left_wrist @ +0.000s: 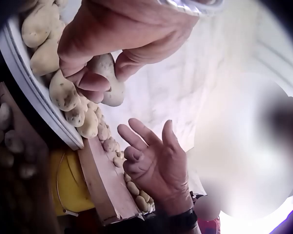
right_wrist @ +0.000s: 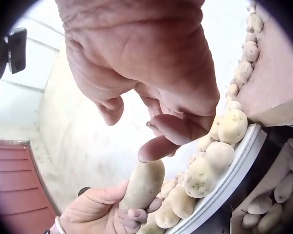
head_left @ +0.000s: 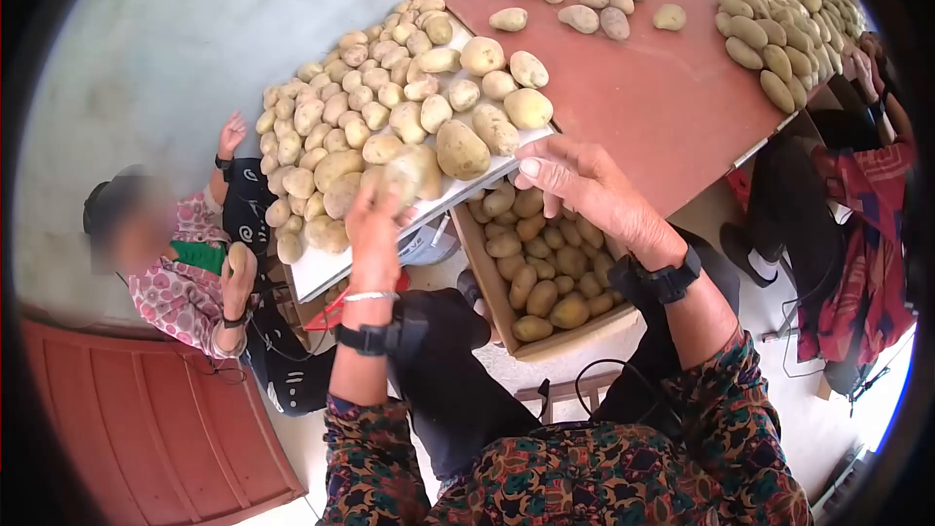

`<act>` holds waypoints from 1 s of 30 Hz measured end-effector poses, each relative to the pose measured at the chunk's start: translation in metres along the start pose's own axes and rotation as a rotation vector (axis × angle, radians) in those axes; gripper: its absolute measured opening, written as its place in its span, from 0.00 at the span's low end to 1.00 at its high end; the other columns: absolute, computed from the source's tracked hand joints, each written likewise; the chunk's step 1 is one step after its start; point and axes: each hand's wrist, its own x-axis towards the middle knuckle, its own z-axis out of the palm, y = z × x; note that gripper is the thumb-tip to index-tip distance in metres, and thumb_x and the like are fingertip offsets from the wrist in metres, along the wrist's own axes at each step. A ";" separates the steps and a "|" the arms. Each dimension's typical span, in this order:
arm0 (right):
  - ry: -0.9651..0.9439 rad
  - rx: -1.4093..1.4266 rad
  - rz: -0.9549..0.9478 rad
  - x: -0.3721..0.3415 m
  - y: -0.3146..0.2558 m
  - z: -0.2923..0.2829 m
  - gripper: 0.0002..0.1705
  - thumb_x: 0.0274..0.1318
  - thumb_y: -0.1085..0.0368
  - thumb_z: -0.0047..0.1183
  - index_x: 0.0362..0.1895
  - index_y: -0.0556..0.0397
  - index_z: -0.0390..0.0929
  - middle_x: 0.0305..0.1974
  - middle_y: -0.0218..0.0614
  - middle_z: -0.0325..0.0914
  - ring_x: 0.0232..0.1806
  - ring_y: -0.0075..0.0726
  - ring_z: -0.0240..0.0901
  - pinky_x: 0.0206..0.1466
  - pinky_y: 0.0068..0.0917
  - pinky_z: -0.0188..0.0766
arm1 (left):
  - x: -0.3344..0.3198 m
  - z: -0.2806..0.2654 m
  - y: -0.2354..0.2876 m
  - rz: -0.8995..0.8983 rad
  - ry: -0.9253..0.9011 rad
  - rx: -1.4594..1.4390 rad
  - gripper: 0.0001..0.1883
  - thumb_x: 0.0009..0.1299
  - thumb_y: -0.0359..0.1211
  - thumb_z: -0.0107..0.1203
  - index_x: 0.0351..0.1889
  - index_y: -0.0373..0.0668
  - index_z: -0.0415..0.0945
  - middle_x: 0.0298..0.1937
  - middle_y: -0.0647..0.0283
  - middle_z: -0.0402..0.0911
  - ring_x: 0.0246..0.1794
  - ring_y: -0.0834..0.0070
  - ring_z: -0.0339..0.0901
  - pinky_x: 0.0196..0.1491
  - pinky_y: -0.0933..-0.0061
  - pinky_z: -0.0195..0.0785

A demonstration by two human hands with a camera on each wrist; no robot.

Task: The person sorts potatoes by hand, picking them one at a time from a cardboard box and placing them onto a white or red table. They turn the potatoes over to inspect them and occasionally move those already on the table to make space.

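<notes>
My left hand (head_left: 374,237) pinches a potato (right_wrist: 143,184) between thumb and fingers. It is above the front edge of a white board (head_left: 326,273) that carries a heap of pale potatoes (head_left: 360,102). In the left wrist view the held potato (left_wrist: 107,80) shows a few dark specks. To the right, my right hand (head_left: 594,190) is raised with nothing in its grasp, fingers loosely bent and thumb apart. It is nearest to the larger potatoes (head_left: 463,149) at the board's right corner. From the right wrist view, its fingertips (right_wrist: 158,148) overlap the top of the held potato.
A wooden box (head_left: 545,344) of potatoes stands below the board, between my knees. Beyond the board, a reddish tabletop (head_left: 672,88) bears scattered potatoes and a big pile (head_left: 779,29). One person (head_left: 185,253) sits at left holding a potato; another person (head_left: 857,195) is at right.
</notes>
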 end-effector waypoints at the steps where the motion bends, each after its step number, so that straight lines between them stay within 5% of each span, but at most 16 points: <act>1: 0.003 0.004 -0.008 0.000 -0.002 0.000 0.32 0.61 0.45 0.53 0.53 0.63 0.73 0.38 0.37 0.79 0.29 0.24 0.68 0.37 0.24 0.71 | 0.019 -0.006 -0.001 0.104 0.093 0.107 0.24 0.69 0.34 0.57 0.61 0.34 0.69 0.41 0.61 0.80 0.27 0.78 0.77 0.31 0.77 0.67; 4: 0.004 0.004 -0.001 -0.001 -0.006 -0.001 0.31 0.61 0.46 0.53 0.52 0.64 0.74 0.38 0.37 0.79 0.28 0.23 0.68 0.37 0.24 0.71 | 0.064 -0.021 0.018 0.171 0.136 0.363 0.25 0.68 0.32 0.55 0.62 0.32 0.69 0.46 0.53 0.80 0.36 0.67 0.80 0.40 0.71 0.71; 6: 0.003 -0.006 0.013 -0.002 -0.011 -0.001 0.31 0.61 0.47 0.53 0.52 0.65 0.74 0.38 0.37 0.79 0.28 0.23 0.68 0.37 0.24 0.70 | 0.098 -0.030 0.014 0.606 0.197 0.716 0.25 0.67 0.31 0.53 0.62 0.31 0.69 0.53 0.43 0.78 0.51 0.54 0.78 0.54 0.63 0.68; 9: 0.048 0.031 -0.009 -0.002 -0.014 -0.002 0.29 0.62 0.47 0.52 0.50 0.63 0.75 0.36 0.37 0.79 0.28 0.22 0.68 0.35 0.22 0.68 | 0.114 -0.025 0.030 0.446 0.130 1.007 0.25 0.66 0.31 0.53 0.61 0.32 0.69 0.58 0.38 0.74 0.62 0.47 0.69 0.64 0.60 0.60; 10: 0.086 0.069 -0.019 -0.001 -0.014 -0.005 0.28 0.62 0.47 0.52 0.49 0.62 0.76 0.36 0.37 0.79 0.28 0.22 0.68 0.34 0.21 0.67 | 0.158 -0.046 -0.003 0.474 0.207 1.151 0.24 0.67 0.31 0.52 0.61 0.33 0.69 0.60 0.40 0.73 0.63 0.49 0.68 0.64 0.60 0.59; 15: 0.260 0.332 -0.046 0.008 -0.001 -0.025 0.24 0.63 0.49 0.51 0.46 0.59 0.76 0.33 0.35 0.79 0.27 0.20 0.67 0.31 0.19 0.62 | 0.125 -0.022 0.081 0.830 0.193 0.816 0.24 0.69 0.30 0.49 0.63 0.34 0.67 0.60 0.41 0.72 0.64 0.49 0.67 0.67 0.60 0.57; 17: 0.339 0.551 -0.101 0.010 0.003 -0.030 0.23 0.64 0.50 0.49 0.46 0.60 0.75 0.31 0.33 0.78 0.26 0.19 0.67 0.30 0.20 0.61 | 0.165 -0.076 0.095 1.465 0.470 1.983 0.28 0.70 0.35 0.53 0.66 0.35 0.63 0.62 0.42 0.70 0.64 0.50 0.66 0.67 0.62 0.56; 18: 0.374 0.548 -0.067 0.009 0.003 -0.033 0.23 0.64 0.50 0.49 0.46 0.60 0.75 0.31 0.33 0.78 0.26 0.19 0.67 0.30 0.20 0.61 | 0.155 -0.056 0.109 1.407 0.563 1.647 0.33 0.68 0.39 0.55 0.69 0.36 0.59 0.65 0.43 0.68 0.65 0.53 0.67 0.68 0.64 0.56; 20: 0.373 0.702 -0.132 0.007 0.000 -0.037 0.22 0.64 0.51 0.49 0.43 0.60 0.76 0.29 0.33 0.77 0.26 0.20 0.66 0.29 0.19 0.60 | 0.109 0.017 0.153 0.973 0.480 0.698 0.35 0.67 0.41 0.56 0.70 0.36 0.58 0.66 0.43 0.67 0.66 0.55 0.66 0.68 0.65 0.56; 22: 0.403 0.788 -0.110 0.006 -0.005 -0.042 0.20 0.66 0.52 0.48 0.43 0.58 0.74 0.28 0.32 0.76 0.24 0.21 0.66 0.27 0.18 0.61 | 0.079 0.043 0.164 1.239 0.504 0.775 0.32 0.68 0.41 0.56 0.67 0.37 0.64 0.61 0.46 0.73 0.60 0.57 0.72 0.62 0.64 0.63; 23: 0.396 0.877 -0.111 0.007 -0.006 -0.045 0.17 0.68 0.53 0.47 0.43 0.56 0.73 0.26 0.32 0.75 0.22 0.22 0.66 0.26 0.16 0.62 | 0.059 0.056 0.165 1.231 0.484 0.772 0.32 0.68 0.41 0.56 0.67 0.37 0.64 0.61 0.46 0.73 0.60 0.57 0.72 0.62 0.64 0.63; 25: 0.419 0.807 -0.161 0.005 -0.003 -0.049 0.19 0.69 0.52 0.44 0.46 0.56 0.71 0.26 0.34 0.76 0.21 0.24 0.65 0.25 0.17 0.62 | 0.015 0.081 0.160 1.262 0.117 0.687 0.27 0.69 0.43 0.55 0.62 0.38 0.71 0.54 0.52 0.80 0.49 0.61 0.78 0.52 0.66 0.68; 27: 0.433 0.813 -0.184 0.007 -0.005 -0.055 0.18 0.70 0.52 0.43 0.44 0.55 0.72 0.26 0.33 0.75 0.22 0.24 0.66 0.24 0.17 0.62 | -0.009 0.106 0.119 1.209 0.033 0.664 0.21 0.70 0.41 0.53 0.56 0.40 0.76 0.47 0.57 0.83 0.40 0.66 0.80 0.46 0.69 0.70; 30: 0.423 0.895 -0.273 0.009 -0.009 -0.059 0.17 0.70 0.52 0.42 0.43 0.53 0.72 0.25 0.31 0.74 0.22 0.24 0.67 0.24 0.19 0.63 | -0.040 0.126 0.049 0.592 -0.750 0.678 0.17 0.72 0.37 0.51 0.56 0.42 0.75 0.48 0.52 0.82 0.44 0.61 0.80 0.50 0.65 0.70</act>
